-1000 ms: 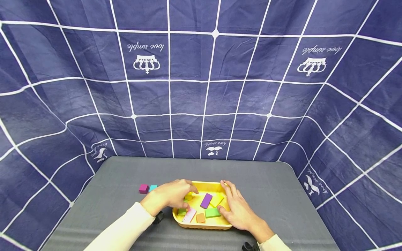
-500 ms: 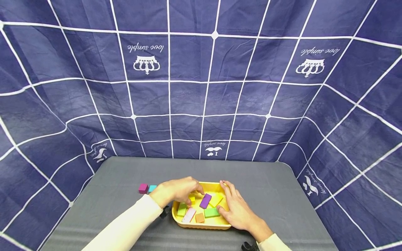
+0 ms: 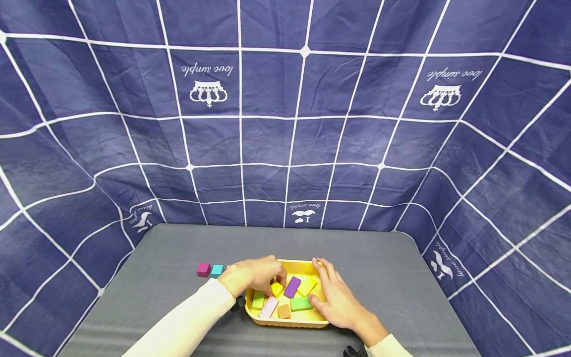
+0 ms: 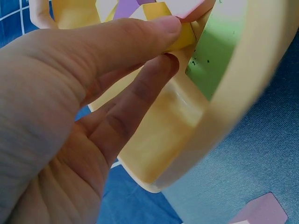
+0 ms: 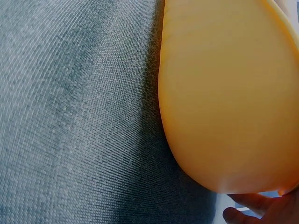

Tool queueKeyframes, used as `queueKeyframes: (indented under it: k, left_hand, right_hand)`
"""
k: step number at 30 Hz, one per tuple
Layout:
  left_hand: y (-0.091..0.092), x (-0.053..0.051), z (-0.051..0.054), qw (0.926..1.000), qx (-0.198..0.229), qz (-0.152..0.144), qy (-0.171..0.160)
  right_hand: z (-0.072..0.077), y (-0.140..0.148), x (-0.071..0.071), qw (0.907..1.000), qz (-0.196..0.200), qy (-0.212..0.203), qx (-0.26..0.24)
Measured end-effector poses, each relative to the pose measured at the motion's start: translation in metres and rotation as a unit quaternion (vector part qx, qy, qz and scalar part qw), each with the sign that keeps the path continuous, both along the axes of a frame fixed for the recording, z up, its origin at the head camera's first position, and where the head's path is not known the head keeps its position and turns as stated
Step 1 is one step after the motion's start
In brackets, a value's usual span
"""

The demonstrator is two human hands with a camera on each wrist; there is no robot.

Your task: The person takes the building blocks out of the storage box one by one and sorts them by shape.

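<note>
My left hand [image 3: 256,274] reaches into a yellow plastic box [image 3: 292,323] and pinches a yellow block [image 3: 277,289] between thumb and fingers. The left wrist view shows the thumb on the top of that block [image 4: 187,39]. At the box's right end, my right hand [image 3: 341,303] holds the rim, thumb inside and fingers along the far right side. Around the pinched block lie a purple block [image 3: 292,287], a flat yellow block [image 3: 307,286], a green block [image 3: 301,303], an orange block [image 3: 284,311], a pink block [image 3: 268,307] and a light green block [image 3: 257,299].
Left of the box, a magenta cube [image 3: 203,269] and a teal cube [image 3: 217,270] sit on the grey table [image 3: 357,253]. Another block is mostly hidden behind my left wrist. A blue checked cloth [image 3: 267,139] hangs behind and at both sides.
My left hand has shifted right inside the box, its fingers closing on the yellow block, which has turned and moved slightly right. The right hand stays on the rim.
</note>
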State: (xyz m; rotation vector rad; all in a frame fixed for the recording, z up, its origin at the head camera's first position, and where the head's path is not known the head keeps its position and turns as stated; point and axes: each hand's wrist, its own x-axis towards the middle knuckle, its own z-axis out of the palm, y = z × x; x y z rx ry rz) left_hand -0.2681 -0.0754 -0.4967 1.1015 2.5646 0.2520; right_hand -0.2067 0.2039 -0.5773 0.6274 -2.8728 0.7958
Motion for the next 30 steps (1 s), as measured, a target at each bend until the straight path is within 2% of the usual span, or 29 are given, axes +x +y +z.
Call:
queueKeyframes:
  k: [10,19,30]
  left_hand:
    - [0.000,-0.001,-0.003,0.9997,0.020,-0.014,0.003]
    - [-0.002,0.000,-0.006,0.9988,0.038,-0.030,0.010]
    - [-0.010,0.007,-0.008,0.9957,0.071,-0.035,0.047]
  right_hand:
    - [-0.001,0.002,-0.001,1.0000,-0.001,0.000,0.003]
    - [-0.001,0.000,-0.001,0.9996,0.002,0.028,0.004]
    - [0.003,-0.002,0.001,0.9998,0.001,0.016,0.006]
